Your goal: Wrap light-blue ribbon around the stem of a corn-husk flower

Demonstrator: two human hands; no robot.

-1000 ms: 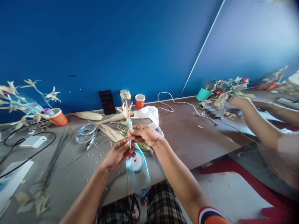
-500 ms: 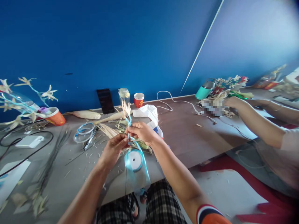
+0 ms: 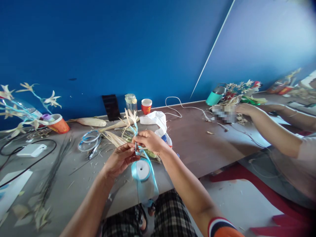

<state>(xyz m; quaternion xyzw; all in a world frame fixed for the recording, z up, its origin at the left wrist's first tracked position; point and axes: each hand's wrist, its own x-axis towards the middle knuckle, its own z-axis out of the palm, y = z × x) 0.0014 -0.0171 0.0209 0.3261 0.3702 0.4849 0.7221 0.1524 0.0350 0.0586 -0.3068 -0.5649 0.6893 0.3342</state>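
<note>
Pale husk flowers (image 3: 130,116) on a stem wrapped in light blue ribbon stand upright above my hands. My right hand (image 3: 148,141) pinches this stem just below the flowers. Close beside it, my left hand (image 3: 122,157) has its fingertips closed on the lower stem, where the blue ribbon loops around. A thin dark wire hangs down from there. The ribbon (image 3: 154,177) runs in a long loop past a ribbon spool (image 3: 141,169), which lies on the table (image 3: 187,144) under my hands.
Dried husks (image 3: 115,138), clear rings (image 3: 89,140) and a pen lie behind my left hand. A red cup (image 3: 146,106), a glass jar (image 3: 131,101) and a white bag (image 3: 156,121) are at the back. More flowers, wires and a charger (image 3: 32,149) lie left. Another person's arms (image 3: 271,126) work at right.
The flowers and stem have shifted slightly left and down. My left hand's lower fingers have spread a little, and the ribbon at the fingertips and the hanging wire have changed position.
</note>
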